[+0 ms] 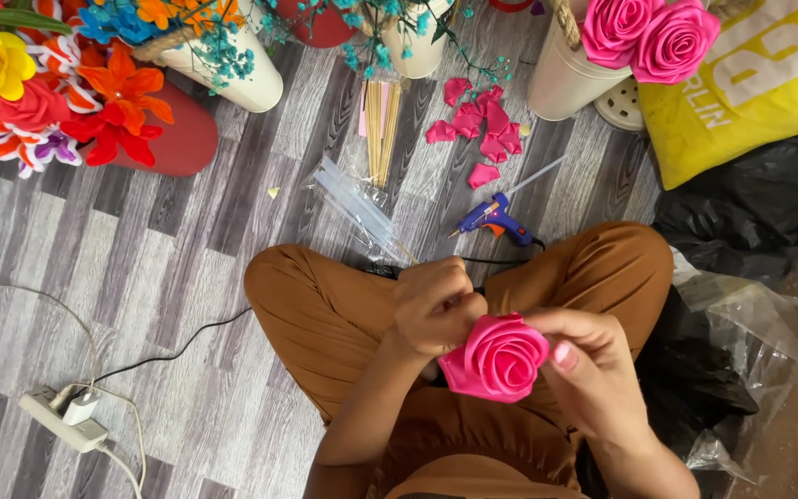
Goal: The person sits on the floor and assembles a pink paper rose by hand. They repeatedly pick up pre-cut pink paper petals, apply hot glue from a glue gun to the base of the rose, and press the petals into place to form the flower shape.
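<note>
Grey plank floor [168,240] lies underfoot. Left hand [436,310] and right hand [588,365] both pinch a pink ribbon rose [496,359].

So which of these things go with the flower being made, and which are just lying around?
In use:
pink ribbon rose, held by left hand and right hand
loose pink petals
blue glue gun
wooden sticks

Lying about:
power strip
yellow bag
black plastic bag
</note>
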